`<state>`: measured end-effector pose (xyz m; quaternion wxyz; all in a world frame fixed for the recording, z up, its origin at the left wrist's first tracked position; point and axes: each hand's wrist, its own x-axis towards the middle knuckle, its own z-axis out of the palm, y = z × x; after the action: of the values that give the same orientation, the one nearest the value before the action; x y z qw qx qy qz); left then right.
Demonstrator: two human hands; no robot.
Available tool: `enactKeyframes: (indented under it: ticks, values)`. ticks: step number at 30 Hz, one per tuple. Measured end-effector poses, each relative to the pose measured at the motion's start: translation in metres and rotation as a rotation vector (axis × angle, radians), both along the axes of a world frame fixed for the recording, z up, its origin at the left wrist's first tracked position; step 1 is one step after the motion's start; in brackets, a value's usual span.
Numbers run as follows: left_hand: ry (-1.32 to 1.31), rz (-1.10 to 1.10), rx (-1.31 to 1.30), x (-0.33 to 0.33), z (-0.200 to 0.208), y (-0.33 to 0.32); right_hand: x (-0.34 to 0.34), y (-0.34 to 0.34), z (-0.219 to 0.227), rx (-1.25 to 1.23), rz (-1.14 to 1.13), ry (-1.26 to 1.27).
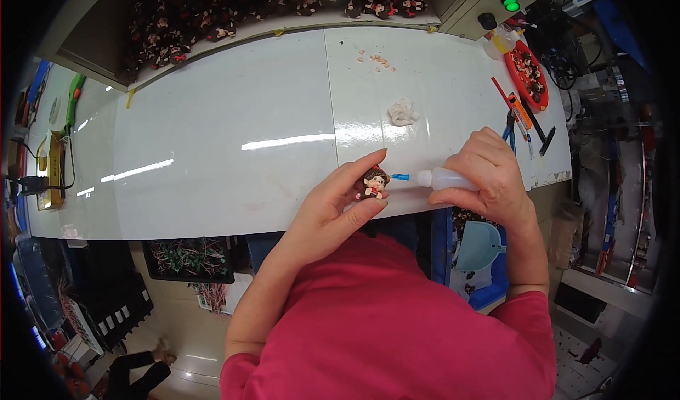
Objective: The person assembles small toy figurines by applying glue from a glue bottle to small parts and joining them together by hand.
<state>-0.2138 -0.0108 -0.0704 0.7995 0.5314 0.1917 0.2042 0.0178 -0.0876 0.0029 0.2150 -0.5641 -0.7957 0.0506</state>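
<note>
A small doll figurine with dark brown hair, a pale face and a bit of red is gripped in my left hand, thumb below it and fingers above. My right hand is closed around a translucent white squeeze bottle lying sideways in the grip. The bottle's blue needle tip points left at the figurine's head, very close to it; whether they touch I cannot tell. Both hands are over the front edge of the white table.
Beyond the hands lie a crumpled white tissue and several small pale pieces. A red basket of figurines, an orange cutter and other tools are at right. Many figurines fill the far shelf. A green-handled tool lies far left.
</note>
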Motion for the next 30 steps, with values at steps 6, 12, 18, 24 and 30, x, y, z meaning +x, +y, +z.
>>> enactKeyframes:
  ticks: [6, 12, 18, 24, 30]
  values:
    - [-0.005, 0.019, -0.004, 0.004, 0.002, 0.002, 0.008, 0.002, -0.003, -0.007, -0.014, 0.025]
    - [0.008, 0.001, 0.053, 0.012, 0.008, -0.004, 0.046, 0.003, -0.045, 0.0, -0.463, 0.78]
    - [0.052, 0.134, 0.076, 0.016, 0.004, -0.017, 0.097, 0.036, -0.058, -0.094, -0.751, 0.701]
    - [0.074, 0.183, 0.102, 0.022, 0.001, -0.017, 0.094, 0.019, -0.058, 0.31, -0.789, 0.272]
    - [0.105, 0.175, 0.184, 0.03, -0.007, -0.013, -0.014, -0.014, -0.038, -0.16, -0.209, 0.528]
